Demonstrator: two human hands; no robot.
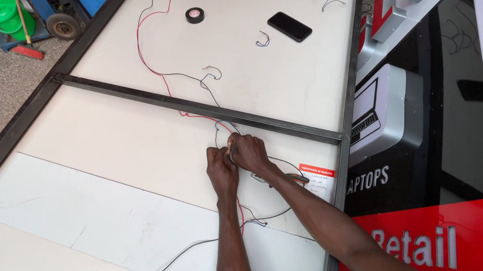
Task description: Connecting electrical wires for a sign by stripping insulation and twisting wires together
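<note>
My left hand (221,170) and my right hand (249,152) meet over a white panel (128,161) framed in black metal. Both pinch the ends of thin red and black wires (219,131) just below the black crossbar (197,107). The fingertips touch each other around the wire ends, which they mostly hide. The red and black wires (152,52) run up the panel beyond the crossbar and also trail down past my forearms. A tool with an orange handle (291,178) lies under my right forearm.
A roll of black tape (194,14) and a black phone (289,26) lie on the far half of the panel. Short wire scraps (263,39) are scattered there. Red and black signage (466,228) lies to the right. A green bucket (5,15) stands far left.
</note>
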